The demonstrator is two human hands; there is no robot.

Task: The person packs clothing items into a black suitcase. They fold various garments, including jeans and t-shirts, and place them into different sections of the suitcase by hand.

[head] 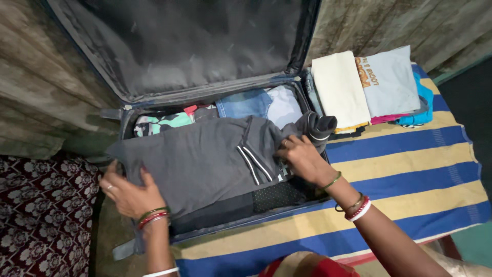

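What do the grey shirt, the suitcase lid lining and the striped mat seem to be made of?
Grey shirt: soft knit, likely cotton; matte, limp folds, ribbed striped collar. Lid lining: thin synthetic cloth, probably nylon or polyester; faint sheen, fine creases. Striped mat: woven cloth, maybe cotton; visible weave, flat blue and yellow bands.

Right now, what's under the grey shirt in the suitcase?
Beneath the grey shirt a dark dotted garment shows in front; jeans and a mint patterned piece show behind. Whatever lies directly underneath is covered.
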